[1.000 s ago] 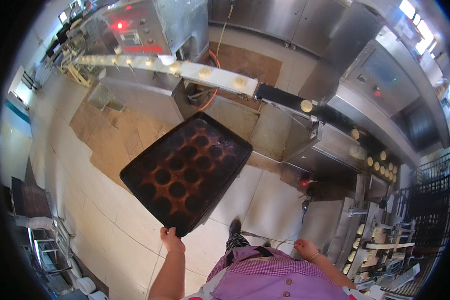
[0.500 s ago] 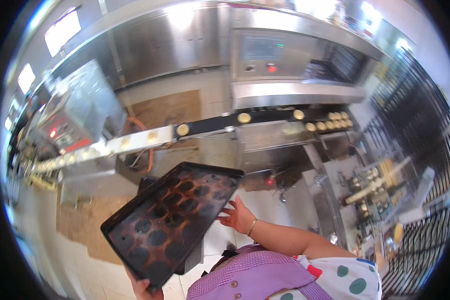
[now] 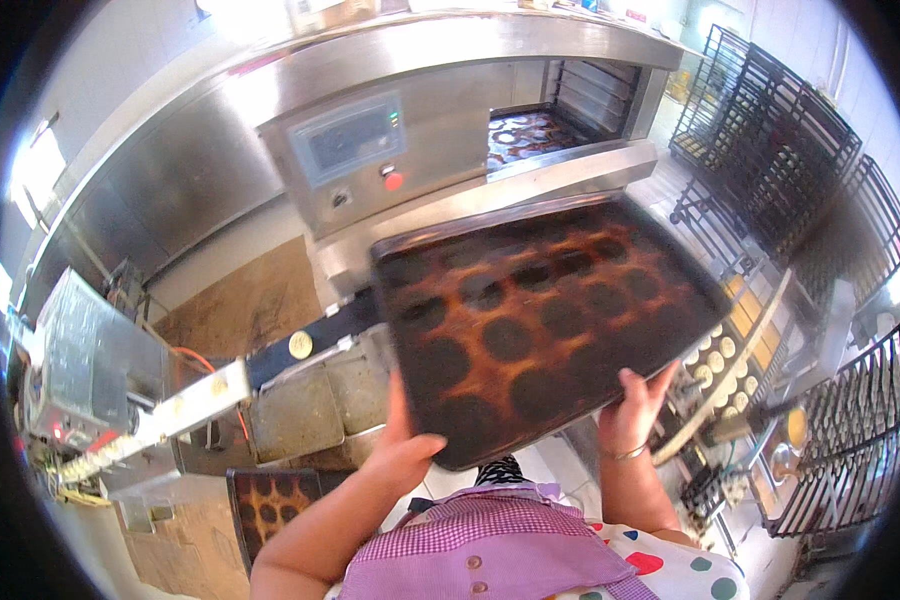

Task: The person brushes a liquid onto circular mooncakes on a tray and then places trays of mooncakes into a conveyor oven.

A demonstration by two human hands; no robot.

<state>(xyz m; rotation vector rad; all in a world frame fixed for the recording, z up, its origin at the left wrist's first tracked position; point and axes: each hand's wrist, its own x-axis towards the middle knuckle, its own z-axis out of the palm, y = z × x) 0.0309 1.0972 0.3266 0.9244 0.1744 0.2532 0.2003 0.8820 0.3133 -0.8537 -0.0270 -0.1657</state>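
Observation:
Both hands hold a dark rectangular baking tray (image 3: 540, 330), stained brown with rows of round black marks and carrying nothing on top. My left hand (image 3: 402, 447) is closed on its near left corner, thumb over the rim. On the near right edge, my right hand (image 3: 632, 412) grips the tray from below and beside it, fingers partly hidden. The tray hangs tilted in front of the steel machine and hides part of the conveyor. A pale round dough piece (image 3: 300, 345) lies on the black conveyor belt (image 3: 320, 335) left of the tray.
A second dark tray (image 3: 275, 505) sits low at the left. Behind stands a steel machine with a screen (image 3: 345, 140) and red button (image 3: 394, 182). Several dough rounds (image 3: 722, 360) lie beyond the tray's right edge. Black racks (image 3: 770, 140) stand at right; a plastic-covered machine (image 3: 100, 350) at left.
The tray has moved up and right, levelling out in front of the machine. My right hand, earlier spread beside the tray, now grips its edge. The second tray has come into view.

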